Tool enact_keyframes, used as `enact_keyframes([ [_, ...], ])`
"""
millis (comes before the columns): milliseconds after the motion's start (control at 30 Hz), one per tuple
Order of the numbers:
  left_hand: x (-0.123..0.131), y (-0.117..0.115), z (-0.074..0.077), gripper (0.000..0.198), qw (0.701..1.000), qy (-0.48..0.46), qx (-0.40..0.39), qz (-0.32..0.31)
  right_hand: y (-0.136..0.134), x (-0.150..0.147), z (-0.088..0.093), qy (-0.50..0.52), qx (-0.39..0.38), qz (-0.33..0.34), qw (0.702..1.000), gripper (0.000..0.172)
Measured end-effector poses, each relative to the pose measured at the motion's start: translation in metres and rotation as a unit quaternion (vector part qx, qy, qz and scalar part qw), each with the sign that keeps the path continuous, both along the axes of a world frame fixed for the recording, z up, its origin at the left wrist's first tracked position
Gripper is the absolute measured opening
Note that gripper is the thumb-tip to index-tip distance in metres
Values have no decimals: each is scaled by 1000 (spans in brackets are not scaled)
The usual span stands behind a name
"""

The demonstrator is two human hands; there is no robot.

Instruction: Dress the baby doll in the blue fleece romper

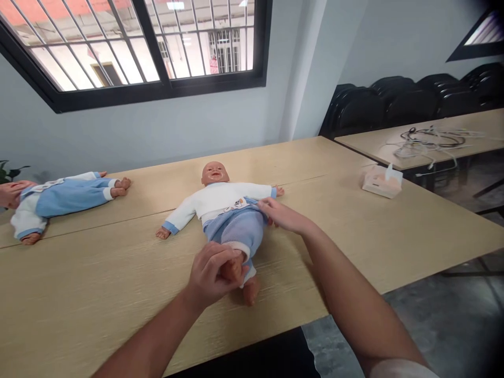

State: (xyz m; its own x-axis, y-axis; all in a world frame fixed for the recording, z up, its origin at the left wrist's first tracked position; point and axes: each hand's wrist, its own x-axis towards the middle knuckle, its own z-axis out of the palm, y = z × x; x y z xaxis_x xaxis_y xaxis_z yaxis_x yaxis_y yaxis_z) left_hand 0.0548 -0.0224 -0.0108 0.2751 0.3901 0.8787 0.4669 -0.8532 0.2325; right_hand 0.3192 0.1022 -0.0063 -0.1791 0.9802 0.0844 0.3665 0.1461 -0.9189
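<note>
A baby doll (221, 197) lies on its back on the wooden table, head away from me, in a white top and light blue trousers (240, 228). My left hand (214, 270) is closed around one of its feet (235, 266), with that leg lifted and crossed over the other. The other foot (251, 290) rests near the tabletop below. At the side of the doll's waist, my right hand (280, 212) has its fingers closed on the trousers' waistband. Part of the doll's hip is hidden behind that hand.
Another doll (74, 197) in similar clothes lies at the left, with another person's hand (11, 194) at its head. A tissue box (382, 181) stands on the right of the table (338, 226). Coiled cables (433, 139) lie on a farther table, before stacked black chairs (397, 102).
</note>
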Motion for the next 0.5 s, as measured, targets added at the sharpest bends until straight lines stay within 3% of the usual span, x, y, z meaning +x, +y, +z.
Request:
enact_keyframes([
  [67,1,-1,0,42,1000,5,6,-15,-8,1,7,-26,-9,116,993,35],
  [100,0,-2,-1,42,999,12,10,-29,-9,-1,8,-35,-3,144,989,32],
  [133,-1,-2,-1,43,999,22,12,-43,-8,-5,7,-40,11,131,990,29],
  [267,-3,0,-4,43,992,88,17,-92,6,-27,-15,-71,36,-57,995,20],
  [333,1,-1,-5,44,987,121,7,-107,9,-37,-23,-87,43,-107,989,20],
  [433,15,-6,-6,45,982,153,-31,-107,-3,-39,-20,-78,26,-128,988,36],
  [500,26,-11,-9,44,978,170,-66,-100,-21,-34,-9,-43,-5,-77,996,52],
])
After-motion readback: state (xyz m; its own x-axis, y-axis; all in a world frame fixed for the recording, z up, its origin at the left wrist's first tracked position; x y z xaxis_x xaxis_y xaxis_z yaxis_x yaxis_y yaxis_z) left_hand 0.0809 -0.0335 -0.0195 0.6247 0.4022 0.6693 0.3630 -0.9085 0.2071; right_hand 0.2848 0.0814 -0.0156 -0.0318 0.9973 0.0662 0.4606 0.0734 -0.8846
